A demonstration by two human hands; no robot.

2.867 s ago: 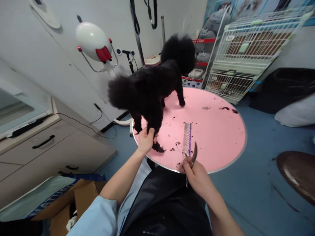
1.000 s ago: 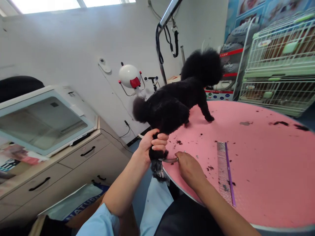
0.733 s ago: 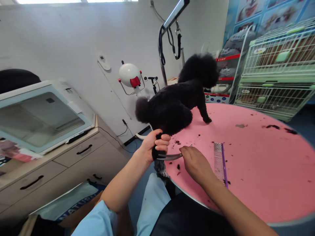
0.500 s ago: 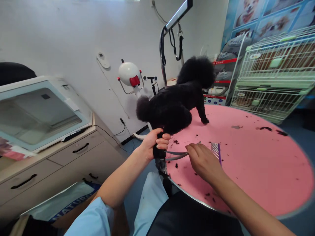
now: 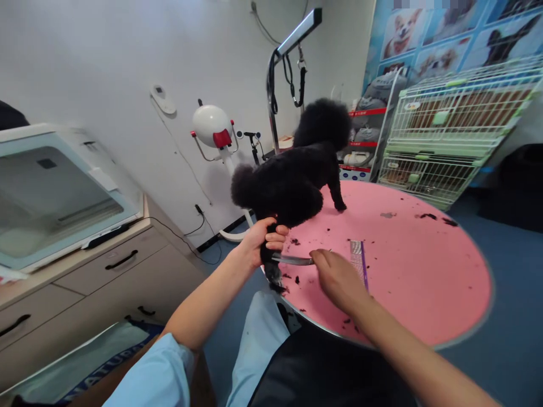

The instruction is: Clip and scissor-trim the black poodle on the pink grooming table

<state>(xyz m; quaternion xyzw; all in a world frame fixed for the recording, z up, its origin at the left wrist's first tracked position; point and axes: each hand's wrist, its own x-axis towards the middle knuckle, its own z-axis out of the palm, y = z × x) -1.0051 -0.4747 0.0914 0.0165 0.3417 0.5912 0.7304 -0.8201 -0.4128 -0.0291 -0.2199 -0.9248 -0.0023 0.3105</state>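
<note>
A black curly-coated dog (image 5: 292,175) stands on a round pink grooming table (image 5: 416,271), its rear toward me and its head turned away. My left hand (image 5: 265,240) is wrapped around the dog's hind leg (image 5: 270,268), above the paw at the table's near left edge. In my right hand (image 5: 337,277) is a pair of scissors (image 5: 294,260), with the blades pointing left against the fur of that leg just below my left fingers. The blades look closed together. A metal comb (image 5: 358,260) with a purple spine lies flat beside my right hand.
Clumps of cut black hair (image 5: 428,216) are scattered over the table. Behind the dog rises a metal grooming arm (image 5: 299,34) with a hanging loop. Wire cages (image 5: 449,124) stand at the right, a white dryer (image 5: 212,125) by the wall, a drawer cabinet (image 5: 139,282) at the left.
The scissor blades were apart and have closed at the leg. My left hand keeps its grip on the leg. The whole view has shifted slightly to the right.
</note>
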